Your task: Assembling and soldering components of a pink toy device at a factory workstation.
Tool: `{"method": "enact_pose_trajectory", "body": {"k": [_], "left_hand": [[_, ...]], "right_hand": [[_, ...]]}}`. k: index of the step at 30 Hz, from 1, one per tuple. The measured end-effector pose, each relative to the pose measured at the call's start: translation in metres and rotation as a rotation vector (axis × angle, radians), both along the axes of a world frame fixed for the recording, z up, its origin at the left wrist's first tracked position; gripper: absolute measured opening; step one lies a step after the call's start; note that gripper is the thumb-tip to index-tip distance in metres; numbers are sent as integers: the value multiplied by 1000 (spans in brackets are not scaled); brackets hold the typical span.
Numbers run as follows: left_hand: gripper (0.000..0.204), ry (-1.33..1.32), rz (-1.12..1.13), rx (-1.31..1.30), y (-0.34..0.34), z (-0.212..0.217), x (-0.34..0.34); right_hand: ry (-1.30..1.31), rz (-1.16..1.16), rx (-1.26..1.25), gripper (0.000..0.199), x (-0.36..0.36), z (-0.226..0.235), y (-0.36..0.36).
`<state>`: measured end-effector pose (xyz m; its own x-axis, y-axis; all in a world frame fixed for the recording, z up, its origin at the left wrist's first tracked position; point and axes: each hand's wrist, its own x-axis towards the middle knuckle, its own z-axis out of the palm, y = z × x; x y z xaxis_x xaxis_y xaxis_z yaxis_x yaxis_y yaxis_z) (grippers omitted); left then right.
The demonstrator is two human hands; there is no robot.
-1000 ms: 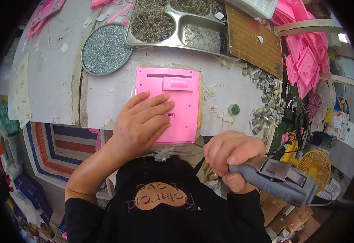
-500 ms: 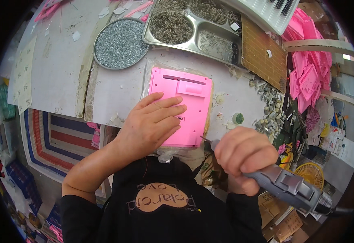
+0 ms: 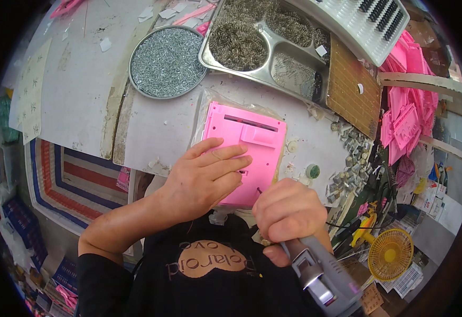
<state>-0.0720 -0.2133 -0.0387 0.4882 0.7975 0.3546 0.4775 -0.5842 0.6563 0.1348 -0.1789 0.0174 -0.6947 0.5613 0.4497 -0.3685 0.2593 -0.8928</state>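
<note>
A flat pink plastic housing (image 3: 265, 158) lies on a clear plastic bag at the table's near edge. It has a long slot, a raised block and several small holes. My left hand (image 3: 204, 177) rests flat on its left side, fingers stretched out and holding it down. My right hand (image 3: 289, 208) is closed around a grey electric screwdriver (image 3: 320, 277), which is tilted, its body toward the lower right. The thin bit points at the lower right part of the housing and appears to meet a hole there; my fist hides part of it.
Behind the housing stand a round tray of small silver screws (image 3: 167, 62) and a metal compartment tray (image 3: 273, 68) of springs. Small metal pieces (image 3: 350, 158) lie to the right, near a brown board (image 3: 355, 87). Pink parts (image 3: 408, 113) are piled farther right. A yellow fan (image 3: 390, 254) is lower right.
My right hand has brought the screwdriver leftward and down, its bit now over the housing's lower right corner. My left hand stays on the housing. The whole view has shifted slightly.
</note>
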Motion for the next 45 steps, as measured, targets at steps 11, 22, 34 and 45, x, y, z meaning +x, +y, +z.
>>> {"method": "enact_pose_trajectory", "body": {"k": [11,22,34,45], "left_hand": [[7,-8,7,-9,-1,-3,0],[11,-6,2,-37,0,2,-2],[17,-250,132,-69,4,4,0],[23,-274,244,17,3,5,-15]], "right_hand": [[39,-305,-23,31,0,-4,23],[106,-292,-21,21,1,-3,84],[271,-62,-145,32,-10,41,70],[311,-5,-227,29,-49,33,42]]}}
